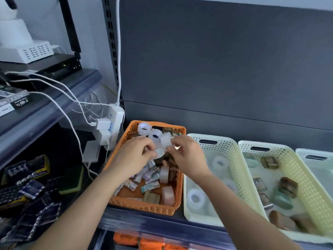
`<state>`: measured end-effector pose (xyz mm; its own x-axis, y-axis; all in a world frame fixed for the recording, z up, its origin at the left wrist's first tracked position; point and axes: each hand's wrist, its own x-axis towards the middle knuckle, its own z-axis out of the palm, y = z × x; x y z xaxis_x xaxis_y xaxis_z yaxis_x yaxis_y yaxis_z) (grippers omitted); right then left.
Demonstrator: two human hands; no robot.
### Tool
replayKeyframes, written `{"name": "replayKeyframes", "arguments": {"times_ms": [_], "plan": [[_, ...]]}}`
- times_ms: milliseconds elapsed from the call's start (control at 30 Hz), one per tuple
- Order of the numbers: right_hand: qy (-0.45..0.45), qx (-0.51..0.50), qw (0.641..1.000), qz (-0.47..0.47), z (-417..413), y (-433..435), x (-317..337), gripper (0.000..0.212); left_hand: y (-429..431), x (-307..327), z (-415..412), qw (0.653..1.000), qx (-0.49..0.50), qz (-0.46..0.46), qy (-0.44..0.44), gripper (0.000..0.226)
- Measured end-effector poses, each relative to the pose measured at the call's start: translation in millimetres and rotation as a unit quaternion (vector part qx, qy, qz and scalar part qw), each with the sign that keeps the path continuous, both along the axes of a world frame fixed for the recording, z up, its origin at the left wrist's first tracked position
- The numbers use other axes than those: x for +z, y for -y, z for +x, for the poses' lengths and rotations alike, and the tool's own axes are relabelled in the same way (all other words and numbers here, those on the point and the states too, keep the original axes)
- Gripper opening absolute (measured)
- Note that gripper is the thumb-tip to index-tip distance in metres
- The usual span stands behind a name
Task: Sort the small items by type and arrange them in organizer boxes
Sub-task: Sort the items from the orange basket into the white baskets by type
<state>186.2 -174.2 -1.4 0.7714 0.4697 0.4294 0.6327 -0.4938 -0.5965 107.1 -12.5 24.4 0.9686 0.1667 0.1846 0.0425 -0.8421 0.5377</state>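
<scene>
An orange basket [126, 202] on the shelf holds mixed small items: clear tape rolls [143, 129], small printed boxes [150, 185], a pink roll [168, 194]. Both my hands hover over its middle. My left hand [133, 153] and my right hand [183, 154] pinch the same dotted white tape roll [160, 152] between their fingertips. To the right, a pale green basket [232, 156] holds a few clear tape rolls [195, 197]. A yellow-green basket [295, 170] beyond it holds brown and teal items [288, 185].
A third pale basket [317, 159] sits at the far right edge. A white power strip [115, 120] with plugs and cables hangs left of the orange basket. Packaged goods [34, 188] lie on the lower left shelf. A dark back panel [225, 69] closes the shelf behind.
</scene>
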Motion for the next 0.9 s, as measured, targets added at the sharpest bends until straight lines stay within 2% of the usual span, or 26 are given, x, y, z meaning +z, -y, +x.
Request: {"name": "replayKeyframes", "arguments": {"times_ms": [133, 267, 400, 600, 767, 900], "plan": [[0.01, -0.058, 0.998, 0.019, 5.2, 58.6, 3.8, 0.019, 49.9, 2.2, 20.8, 0.997, -0.022, -0.022, 0.069, 0.007], [0.023, -0.107, 0.994, -0.019, 11.6, 125.2, 4.7, 0.015, 110.1, -1.4, 44.5, 0.994, -0.058, -0.035, 0.09, 0.012], [0.01, -0.107, 0.988, -0.108, 15.3, 177.2, 3.9, 0.019, 159.2, -15.2, 62.6, 0.996, -0.064, 0.028, 0.062, 0.016], [0.06, -0.002, 0.967, -0.247, 14.0, 201.4, -12.8, 0.021, 187.5, -50.0, 67.8, 0.989, -0.023, 0.146, -0.002, 0.008], [0.079, 0.046, 0.941, -0.327, 17.0, 199.7, -22.2, 0.022, 189.0, -61.2, 51.6, 0.986, -0.034, 0.135, -0.094, 0.047], [0.079, 0.039, 0.941, -0.325, 20.0, 193.7, -22.0, 0.024, 181.2, -50.1, 40.8, 0.987, -0.044, 0.125, -0.086, 0.047]]}}
